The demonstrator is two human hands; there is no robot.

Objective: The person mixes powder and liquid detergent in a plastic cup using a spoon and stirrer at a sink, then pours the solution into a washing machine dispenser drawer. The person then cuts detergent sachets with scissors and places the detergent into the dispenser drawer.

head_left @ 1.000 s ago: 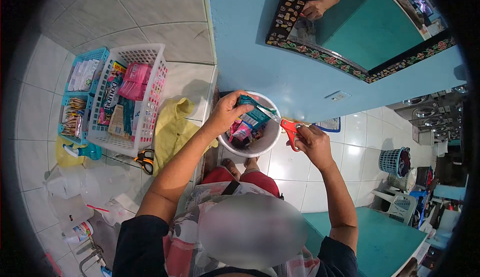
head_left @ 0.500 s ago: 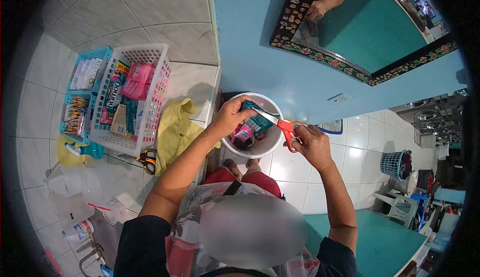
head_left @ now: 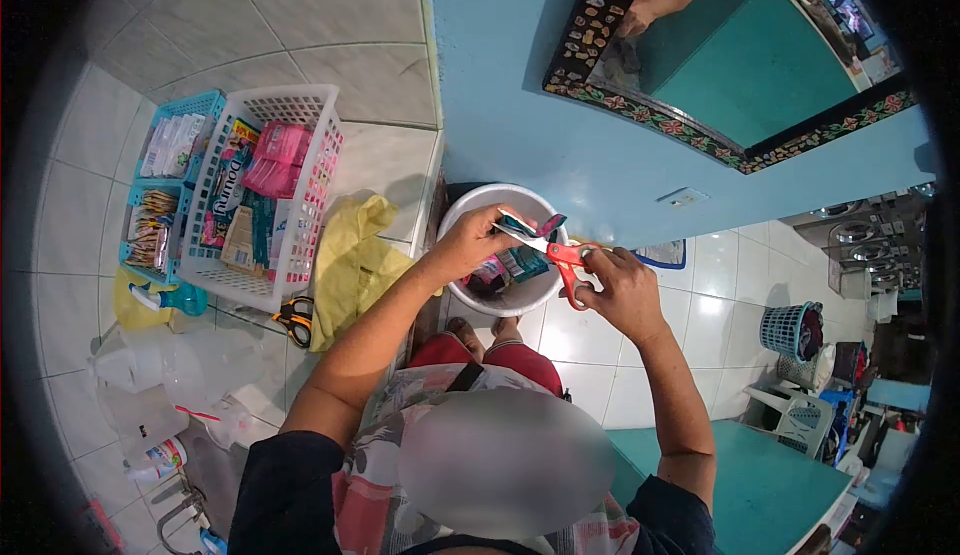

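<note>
My left hand point(head_left: 474, 243) pinches a small dark teal sachet point(head_left: 515, 224) over a white bucket point(head_left: 440, 217). Red-handled scissors point(head_left: 570, 255) are in my right hand point(head_left: 624, 295), fingers through the handles. Their blades point left and lie across the sachet, close to my left fingertips; part of the sachet, pink and teal, sticks out beyond them. Inside the bucket, below both hands, lie a teal packet point(head_left: 526, 263) and pink packets point(head_left: 488, 277). My left fingers partly hide the sachet.
At left, a white basket point(head_left: 328, 145) holds packets, beside small blue baskets point(head_left: 207, 102). A yellow cloth point(head_left: 350, 275) and black-orange scissors point(head_left: 295, 322) lie on the tiled counter. A framed mirror point(head_left: 745, 155) hangs ahead; a green table point(head_left: 730, 475) stands at right.
The scissors' blades have come together across the sachet. My left hand has shifted slightly right, and the sachet has tilted. More of the teal packet shows in the bucket.
</note>
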